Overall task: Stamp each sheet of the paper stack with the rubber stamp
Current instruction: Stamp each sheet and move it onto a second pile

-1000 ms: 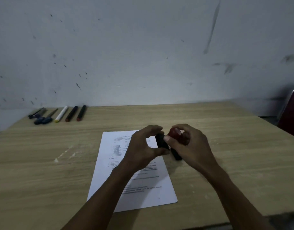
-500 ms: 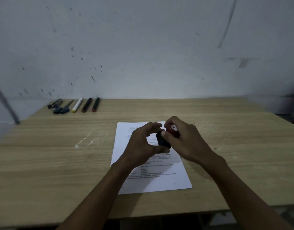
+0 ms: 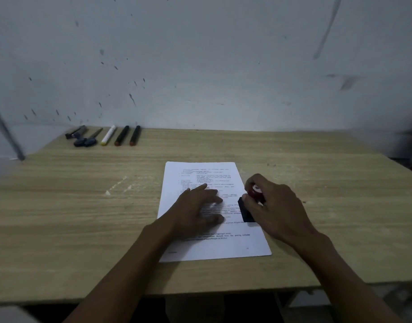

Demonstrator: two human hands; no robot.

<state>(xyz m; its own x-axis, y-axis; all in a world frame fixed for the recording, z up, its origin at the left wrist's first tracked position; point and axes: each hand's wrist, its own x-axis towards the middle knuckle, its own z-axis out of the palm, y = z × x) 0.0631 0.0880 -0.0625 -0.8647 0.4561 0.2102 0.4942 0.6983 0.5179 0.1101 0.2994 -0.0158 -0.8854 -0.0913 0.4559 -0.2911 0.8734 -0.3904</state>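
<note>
Far left along the wall lies a row of markers [image 3: 112, 136]. On the wooden table [image 3: 60, 206], the left hand [image 3: 198, 206] presses flat, fingers straight, on the paper stack [image 3: 200, 173], thin, limp sheets likely to slide unless pinned. The right hand [image 3: 272, 206] grips the rubber stamp [image 3: 247, 209] by its red knob, its rigid black base at the sheet's right edge, below the fingers.

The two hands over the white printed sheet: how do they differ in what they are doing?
The left hand lies flat with straight, spread fingers on the white printed sheet; the right hand curls round the red-topped black rubber stamp. The left hand sits mid-page, the right hand at the sheet's right edge. Both are bare and low over the light wooden table.
</note>
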